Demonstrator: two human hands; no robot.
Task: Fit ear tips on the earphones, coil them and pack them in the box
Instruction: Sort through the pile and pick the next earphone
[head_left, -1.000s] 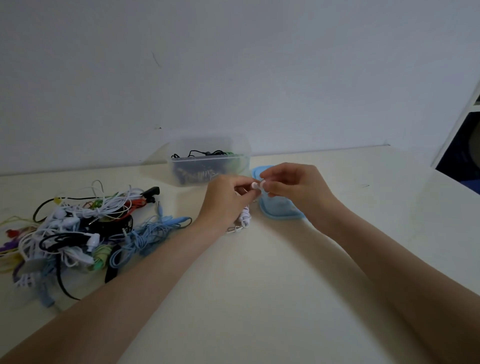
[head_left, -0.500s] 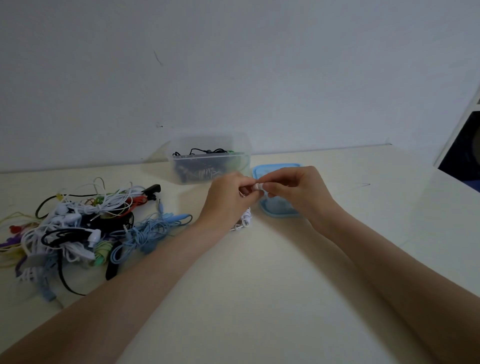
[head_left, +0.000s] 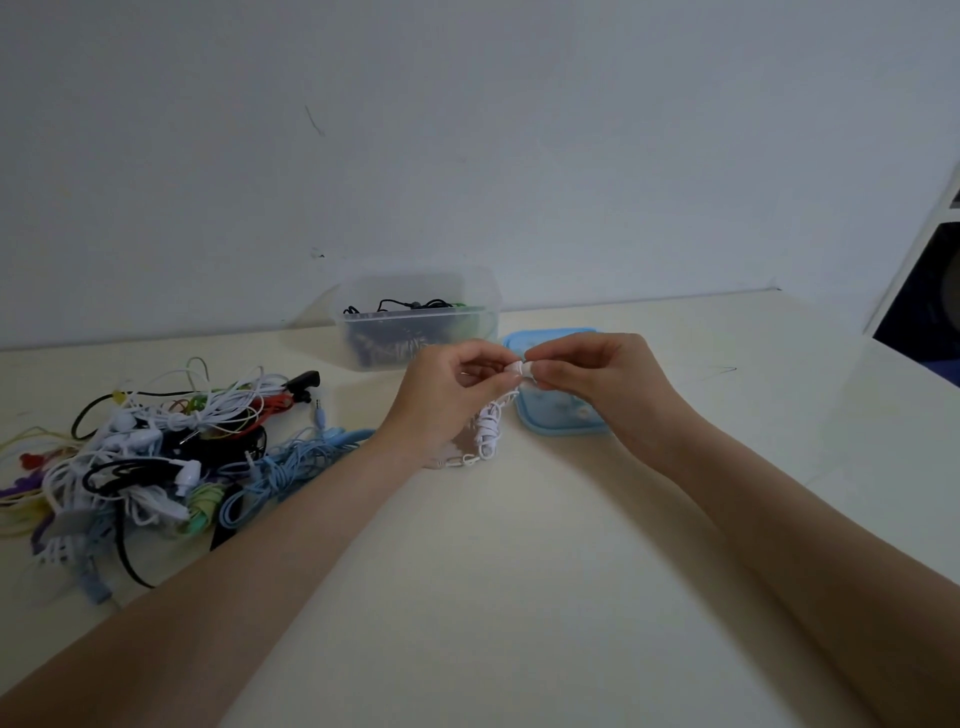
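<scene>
Earphones in white (head_left: 491, 426) hung from the person's hands above the pale surface (head_left: 519, 571), their cable trailing down in loose loops to touch it just below the left hand (head_left: 447, 400). That hand pinched the earbud between thumb and fingers, probably to steady it. The right hand (head_left: 597, 382) met it fingertip to fingertip, pinching a small white ear tip (head_left: 521, 368) against the bud; the tip seemed to be going on, though whether it was seated could not be told. Off to the left lay a tangled pile of earphones (head_left: 145, 457), apparently waiting their turn. Just behind the right hand sat a shallow blue container (head_left: 556, 423) holding small pale pieces, likely spare tips kept within reach. Farther back, near the wall, stood the clear plastic box (head_left: 415, 322) with dark cables already inside, well apart from the pile.
</scene>
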